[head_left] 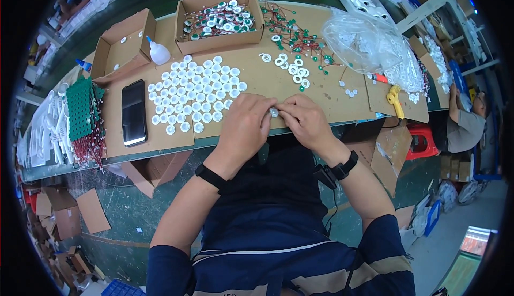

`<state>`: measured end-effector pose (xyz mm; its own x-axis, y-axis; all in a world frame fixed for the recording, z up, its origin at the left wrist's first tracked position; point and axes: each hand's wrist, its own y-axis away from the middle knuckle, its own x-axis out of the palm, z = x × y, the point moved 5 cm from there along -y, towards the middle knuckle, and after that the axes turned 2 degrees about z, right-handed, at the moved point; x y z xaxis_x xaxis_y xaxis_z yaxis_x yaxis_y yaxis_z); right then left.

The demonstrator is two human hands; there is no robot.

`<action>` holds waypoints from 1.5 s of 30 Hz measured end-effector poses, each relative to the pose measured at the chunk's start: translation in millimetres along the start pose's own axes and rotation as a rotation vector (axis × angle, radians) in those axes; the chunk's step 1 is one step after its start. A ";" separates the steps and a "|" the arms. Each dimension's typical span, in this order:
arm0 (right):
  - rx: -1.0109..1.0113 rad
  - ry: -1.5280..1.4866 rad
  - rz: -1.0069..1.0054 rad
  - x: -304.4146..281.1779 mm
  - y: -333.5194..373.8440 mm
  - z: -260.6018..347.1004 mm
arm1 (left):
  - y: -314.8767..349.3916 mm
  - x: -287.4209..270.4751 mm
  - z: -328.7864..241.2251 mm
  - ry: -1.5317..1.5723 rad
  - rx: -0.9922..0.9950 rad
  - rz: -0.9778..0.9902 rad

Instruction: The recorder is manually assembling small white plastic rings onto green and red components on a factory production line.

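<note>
My left hand point(245, 122) and my right hand point(306, 119) meet at the front edge of the cardboard-covered table. Pinched between their fingertips is a small round cap point(274, 112), white-rimmed with a greyish centre. Just left of my left hand, many white round caps point(195, 89) lie in rows, their hollow sides up. Beyond my right hand are loose white rings point(296, 70). Farther back spreads a tangle of small green circuit boards with red wires point(292, 31). A cardboard box point(219, 45) at the back holds white caps with green boards and wires.
At left stand a phone point(134, 113), a white squeeze bottle point(158, 52), a shallow carton point(110, 47) and stacked green board panels point(82, 108). At right lie a clear plastic bag point(358, 39) and a yellow glue gun point(395, 101). Another person point(466, 127) sits far right.
</note>
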<state>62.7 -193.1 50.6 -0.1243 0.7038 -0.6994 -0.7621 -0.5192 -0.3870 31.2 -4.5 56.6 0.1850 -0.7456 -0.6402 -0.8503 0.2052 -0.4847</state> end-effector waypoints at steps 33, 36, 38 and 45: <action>0.128 0.632 -0.250 -108.9 19.5 -91.3 | -71.7 12.7 -20.1 -0.174 0.134 0.149; 0.114 0.587 -0.273 -105.5 25.6 -76.6 | -79.6 35.6 -13.9 -0.181 0.112 0.211; 0.091 0.500 -0.302 -97.1 29.9 -60.2 | -81.0 47.5 -11.7 -0.162 0.115 0.193; 0.029 0.302 -0.239 -59.7 34.6 -35.2 | -72.4 50.9 -8.7 -0.159 0.137 0.200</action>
<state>66.2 -270.2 57.9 0.2484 0.6268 -0.7386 -0.7650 -0.3407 -0.5465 97.9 -62.8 64.3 0.1047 -0.5753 -0.8112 -0.8051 0.4298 -0.4087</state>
